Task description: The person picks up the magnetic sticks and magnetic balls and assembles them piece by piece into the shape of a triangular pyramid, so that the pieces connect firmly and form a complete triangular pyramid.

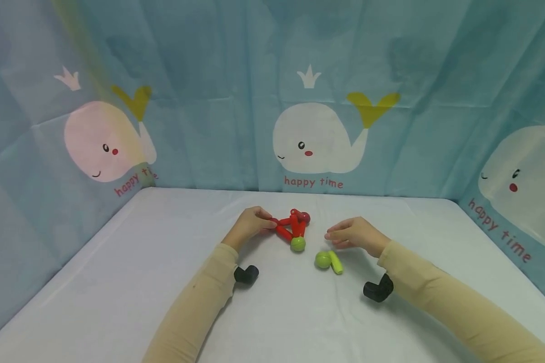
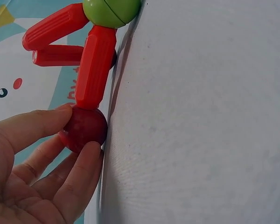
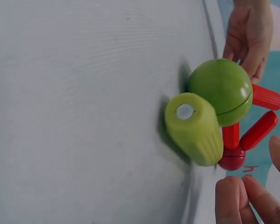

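Observation:
Red rods (image 1: 284,233) and balls are joined into a frame on the table. My left hand (image 1: 250,227) pinches its near-left dark red ball (image 2: 86,129) between thumb and fingertips. From that ball a red rod (image 2: 94,67) runs to a green ball (image 1: 297,244); another dark red ball (image 1: 305,217) sits at the back. Two red rods rise at a slant and meet above the table. My right hand (image 1: 359,236) hovers right of the frame with bent, relaxed fingers and nothing between them. Below it lie a loose green ball (image 1: 323,260) and a yellow-green rod (image 1: 335,262), side by side.
A white cloth (image 1: 118,282) covers the table. Behind it hangs a blue curtain (image 1: 209,146) printed with whales. Black wrist mounts (image 1: 247,275) sit on both sleeves.

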The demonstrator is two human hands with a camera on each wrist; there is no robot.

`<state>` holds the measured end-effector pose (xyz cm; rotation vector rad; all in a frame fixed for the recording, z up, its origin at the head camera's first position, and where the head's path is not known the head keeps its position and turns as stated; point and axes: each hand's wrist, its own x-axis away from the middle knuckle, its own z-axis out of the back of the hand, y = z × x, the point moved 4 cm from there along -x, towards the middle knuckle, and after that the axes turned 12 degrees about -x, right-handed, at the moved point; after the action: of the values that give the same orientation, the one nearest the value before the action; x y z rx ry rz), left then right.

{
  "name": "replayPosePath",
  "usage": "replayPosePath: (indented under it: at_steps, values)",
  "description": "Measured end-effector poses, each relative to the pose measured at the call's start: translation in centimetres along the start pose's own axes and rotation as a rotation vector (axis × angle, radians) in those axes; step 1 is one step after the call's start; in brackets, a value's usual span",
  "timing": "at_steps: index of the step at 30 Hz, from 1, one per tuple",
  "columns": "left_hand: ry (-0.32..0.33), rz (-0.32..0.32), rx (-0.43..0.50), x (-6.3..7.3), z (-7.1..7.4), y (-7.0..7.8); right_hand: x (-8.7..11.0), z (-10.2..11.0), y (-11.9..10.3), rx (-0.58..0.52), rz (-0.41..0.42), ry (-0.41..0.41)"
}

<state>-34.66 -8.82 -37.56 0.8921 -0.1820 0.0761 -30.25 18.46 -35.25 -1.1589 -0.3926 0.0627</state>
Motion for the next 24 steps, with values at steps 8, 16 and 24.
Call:
replayPosePath:
  at_steps: [8, 16, 24]
  values:
    - [-0.006, 0.006, 0.002, 0.1, 0.2, 0.1, 1.0, 0.5, 1.4, -0.048, -0.034, -0.037]
    - [-0.006, -0.003, -0.008, -0.2, 0.1, 0.3, 1.6, 0.8, 2.3, -0.106, -0.038, -0.083]
    - [-0.048, 0.009, 0.012, -0.2, 0.1, 0.0, 2.3, 0.2, 2.5, -0.102, -0.062, -0.119]
